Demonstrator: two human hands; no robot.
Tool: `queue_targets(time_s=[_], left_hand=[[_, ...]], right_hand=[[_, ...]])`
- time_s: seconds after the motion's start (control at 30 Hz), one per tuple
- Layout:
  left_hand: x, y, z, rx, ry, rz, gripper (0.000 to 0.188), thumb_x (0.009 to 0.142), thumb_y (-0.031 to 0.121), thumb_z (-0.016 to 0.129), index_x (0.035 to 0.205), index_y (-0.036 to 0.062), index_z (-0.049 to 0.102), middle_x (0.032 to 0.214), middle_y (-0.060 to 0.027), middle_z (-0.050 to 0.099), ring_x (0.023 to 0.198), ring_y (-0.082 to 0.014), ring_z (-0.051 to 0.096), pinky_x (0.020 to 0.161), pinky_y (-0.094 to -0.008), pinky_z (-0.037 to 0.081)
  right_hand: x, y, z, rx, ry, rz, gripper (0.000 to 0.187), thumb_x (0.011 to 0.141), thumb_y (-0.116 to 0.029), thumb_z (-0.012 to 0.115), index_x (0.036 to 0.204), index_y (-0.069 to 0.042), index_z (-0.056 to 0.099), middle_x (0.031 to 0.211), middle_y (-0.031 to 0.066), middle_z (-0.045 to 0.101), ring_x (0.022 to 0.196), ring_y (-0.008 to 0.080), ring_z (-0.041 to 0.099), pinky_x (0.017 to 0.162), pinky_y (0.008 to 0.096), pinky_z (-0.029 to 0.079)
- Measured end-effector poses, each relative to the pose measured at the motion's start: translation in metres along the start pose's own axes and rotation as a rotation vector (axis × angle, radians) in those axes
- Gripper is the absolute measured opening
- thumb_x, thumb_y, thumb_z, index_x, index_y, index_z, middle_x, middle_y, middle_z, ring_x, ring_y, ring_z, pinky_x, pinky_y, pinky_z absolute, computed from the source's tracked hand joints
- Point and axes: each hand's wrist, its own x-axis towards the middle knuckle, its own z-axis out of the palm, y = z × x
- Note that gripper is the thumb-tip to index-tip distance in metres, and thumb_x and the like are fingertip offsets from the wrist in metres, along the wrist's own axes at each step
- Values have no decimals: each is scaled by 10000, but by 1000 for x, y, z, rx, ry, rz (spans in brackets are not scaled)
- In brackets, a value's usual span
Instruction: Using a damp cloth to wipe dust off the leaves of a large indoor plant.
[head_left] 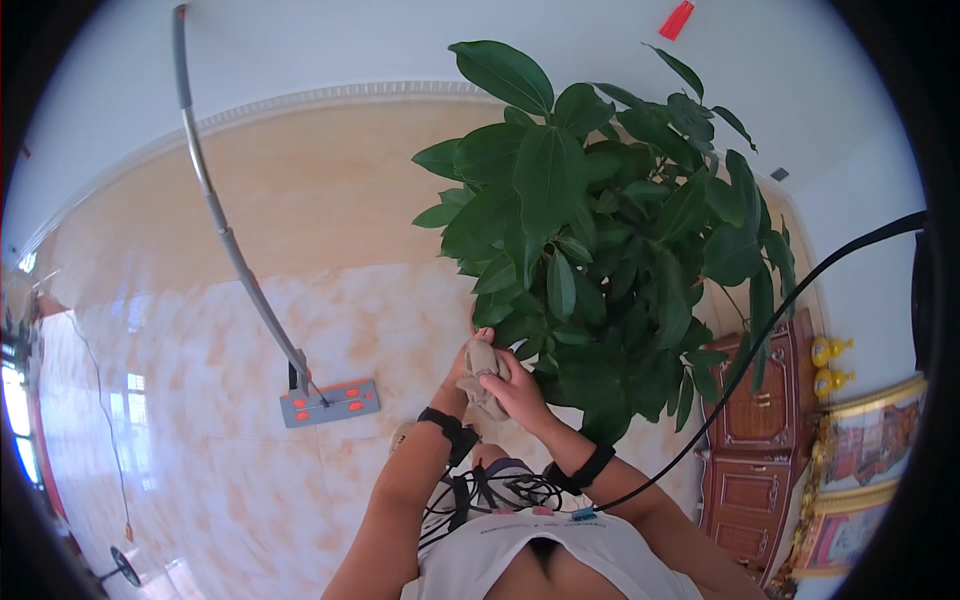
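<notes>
Pale, glossy floor tiles (220,480) are spreading beneath a crumpled beige cloth (484,380), which is sitting at the plant's (600,230) near side. Left hand (464,360) and right hand (522,395) are both clasping it; it is probably handling soft and light, best held by its bunched folds. Broad, smooth leaves are fanning farther out; a metal-poled flat mop (345,406) is standing left, a carved wooden cabinet (755,410) right.
</notes>
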Motion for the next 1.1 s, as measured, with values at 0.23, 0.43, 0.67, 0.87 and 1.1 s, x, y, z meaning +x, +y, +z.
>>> queue_targets(time_s=[0.23, 0.43, 0.67, 0.87, 1.1], left_hand=[[-14, 14, 12, -159, -152, -146, 185, 852, 167, 430, 992, 63, 492, 983, -44, 536, 946, -142, 489, 818, -291, 400], [-18, 14, 36, -190, -143, -226, 240, 870, 206, 377, 1035, 49, 453, 1023, -69, 515, 926, -186, 498, 811, -320, 399], [-17, 26, 15, -121, -119, -364, 348, 879, 267, 301, 1151, 70, 391, 1089, -63, 481, 944, -202, 479, 826, -322, 385], [-6, 52, -16, 40, -89, -173, 480, 726, 41, 351, 1206, 57, 353, 1216, -38, 392, 1081, -170, 384, 871, -300, 311], [11, 59, 18, -28, -152, -123, 372, 842, 234, 315, 1157, 57, 403, 1150, -77, 458, 1060, -198, 411, 902, -329, 299]], right_hand=[[25, -13, 1, -753, 799, -7, 441, 706, -97, 522, 1125, -53, 392, 1085, 173, 426, 942, 316, 469, 786, 374, 393], [35, 5, -8, -1274, 669, 8, 472, 691, -102, 527, 1149, -114, 412, 1111, 161, 409, 942, 307, 473, 740, 376, 423], [9, -23, 2, -810, 144, 130, 401, 659, -137, 562, 1051, -70, 510, 970, 138, 529, 809, 231, 553, 684, 318, 434], [-3, -52, 4, -59, -53, 330, 346, 657, -88, 535, 994, -11, 530, 834, 156, 573, 772, 251, 555, 679, 289, 421], [44, -43, 11, -1135, 508, -64, 425, 684, -61, 516, 1096, -102, 417, 1103, 138, 426, 865, 340, 500, 688, 397, 436]])
